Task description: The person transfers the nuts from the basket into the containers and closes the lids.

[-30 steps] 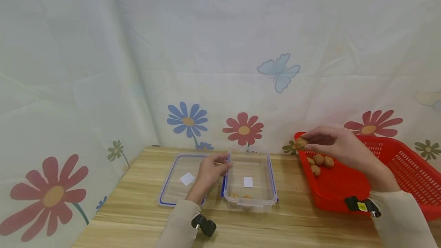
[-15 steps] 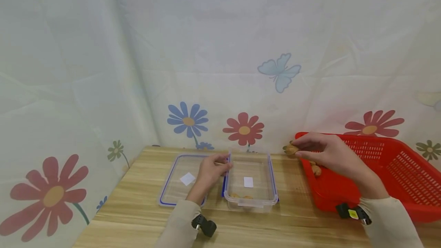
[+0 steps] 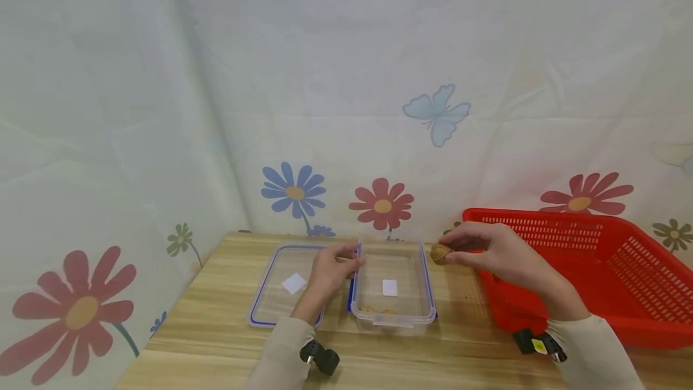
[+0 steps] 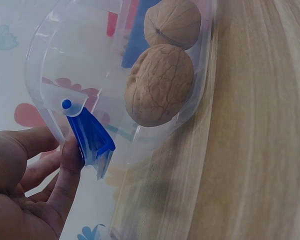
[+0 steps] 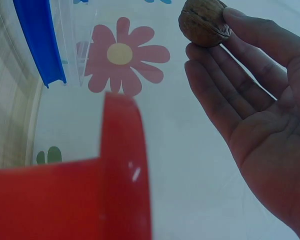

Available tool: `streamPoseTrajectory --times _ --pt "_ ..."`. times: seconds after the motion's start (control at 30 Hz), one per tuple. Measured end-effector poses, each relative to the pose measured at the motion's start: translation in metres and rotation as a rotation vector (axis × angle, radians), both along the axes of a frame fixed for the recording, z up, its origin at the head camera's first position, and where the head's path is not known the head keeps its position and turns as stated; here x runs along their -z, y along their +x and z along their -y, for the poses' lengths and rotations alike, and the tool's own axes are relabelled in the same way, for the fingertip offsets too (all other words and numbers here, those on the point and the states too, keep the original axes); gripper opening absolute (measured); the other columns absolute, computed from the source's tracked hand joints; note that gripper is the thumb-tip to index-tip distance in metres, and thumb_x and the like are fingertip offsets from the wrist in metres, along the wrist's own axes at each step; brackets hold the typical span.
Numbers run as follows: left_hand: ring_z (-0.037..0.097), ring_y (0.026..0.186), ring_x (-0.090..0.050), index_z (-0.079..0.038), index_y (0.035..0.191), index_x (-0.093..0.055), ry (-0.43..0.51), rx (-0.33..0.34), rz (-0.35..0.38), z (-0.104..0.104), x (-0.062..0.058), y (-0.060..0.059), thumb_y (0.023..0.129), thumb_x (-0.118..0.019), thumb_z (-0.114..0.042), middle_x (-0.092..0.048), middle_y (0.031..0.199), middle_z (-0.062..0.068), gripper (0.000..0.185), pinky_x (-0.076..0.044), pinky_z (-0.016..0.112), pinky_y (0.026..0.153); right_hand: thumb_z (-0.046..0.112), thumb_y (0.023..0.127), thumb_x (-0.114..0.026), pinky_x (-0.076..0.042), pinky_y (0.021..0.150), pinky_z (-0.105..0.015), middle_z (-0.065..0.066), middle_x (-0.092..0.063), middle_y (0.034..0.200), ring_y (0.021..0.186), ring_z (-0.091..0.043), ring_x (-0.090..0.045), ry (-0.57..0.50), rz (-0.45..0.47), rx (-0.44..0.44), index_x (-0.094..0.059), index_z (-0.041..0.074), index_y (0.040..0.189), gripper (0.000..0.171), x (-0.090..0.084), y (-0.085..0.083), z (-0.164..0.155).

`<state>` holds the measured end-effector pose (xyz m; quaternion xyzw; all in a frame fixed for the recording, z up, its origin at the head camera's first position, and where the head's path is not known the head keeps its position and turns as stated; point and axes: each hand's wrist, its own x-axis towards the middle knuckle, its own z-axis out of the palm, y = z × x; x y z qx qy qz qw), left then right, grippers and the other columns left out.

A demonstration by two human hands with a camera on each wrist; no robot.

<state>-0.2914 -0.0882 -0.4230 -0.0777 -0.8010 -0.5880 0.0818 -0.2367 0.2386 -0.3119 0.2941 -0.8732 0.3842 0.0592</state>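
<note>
My right hand (image 3: 495,251) pinches a walnut (image 3: 440,253) between thumb and fingertips, in the air between the red basket and the clear plastic container (image 3: 392,319). The right wrist view shows that walnut (image 5: 204,22) against the thumb tip, high above the basket rim. My left hand (image 3: 331,272) grips the container's left rim, thumb and fingers on either side of the wall beside a blue latch (image 4: 92,135). Two walnuts, a nearer one (image 4: 161,85) and a farther one (image 4: 173,24), lie inside the container by its near wall.
A clear lid with a blue seal (image 3: 271,294) lies flat on the wooden table (image 3: 206,324), left of the container. On the right stands a red plastic basket (image 3: 574,284); the right forearm crosses it and hides part of its inside. A flowered curtain (image 3: 335,107) hangs behind the table.
My right hand has carried the walnut left and slightly down, from above the basket's left edge towards the container. My left hand keeps its grip in the same place.
</note>
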Motion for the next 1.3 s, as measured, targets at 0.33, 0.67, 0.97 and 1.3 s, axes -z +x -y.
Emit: streamPoseTrajectory --times 0.33,0.67,0.97,1.3 --pt "0.026 0.087 -0.075 0.006 0.128 -0.072 0.003 0.004 -0.002 0.002 0.002 -0.001 0.096 -0.078 -0.003 -0.073 0.104 0.017 0.035 -0.067 0.033 0.072 0.016 0.095 -0.083 -0.062 0.087 -0.024 -0.002 -0.076 0.113 0.098 -0.016 -0.073 -0.011 0.065 -0.118 -0.077 0.009 0.123 0.029 0.012 -0.002 0.017" --pt "0.029 0.085 -0.076 0.009 0.128 -0.071 0.043 0.012 0.002 0.003 0.003 0.0 0.095 -0.079 -0.001 -0.072 0.103 0.018 0.035 -0.067 0.033 0.072 0.016 0.095 -0.083 -0.062 0.09 -0.028 0.002 -0.075 0.111 0.098 -0.017 -0.07 0.027 0.111 -0.171 -0.078 0.011 0.12 0.026 0.024 -0.003 0.035" --pt "0.032 0.084 -0.076 0.008 0.128 -0.071 0.032 0.006 0.006 0.001 0.003 0.0 0.095 -0.079 -0.001 -0.073 0.103 0.018 0.035 -0.067 0.033 0.073 0.015 0.095 -0.083 -0.062 0.088 -0.026 0.004 -0.075 0.108 0.095 -0.014 -0.07 0.067 0.135 -0.238 -0.079 0.012 0.118 0.024 0.035 -0.009 0.04" --pt "0.029 0.085 -0.076 0.008 0.128 -0.071 0.034 0.009 0.01 0.001 0.002 -0.002 0.094 -0.079 -0.002 -0.073 0.103 0.017 0.036 -0.067 0.033 0.073 0.013 0.094 -0.083 -0.061 0.087 -0.023 0.006 -0.075 0.105 0.091 -0.011 -0.07 0.126 0.181 -0.27 -0.08 0.013 0.114 0.02 0.045 -0.01 0.05"
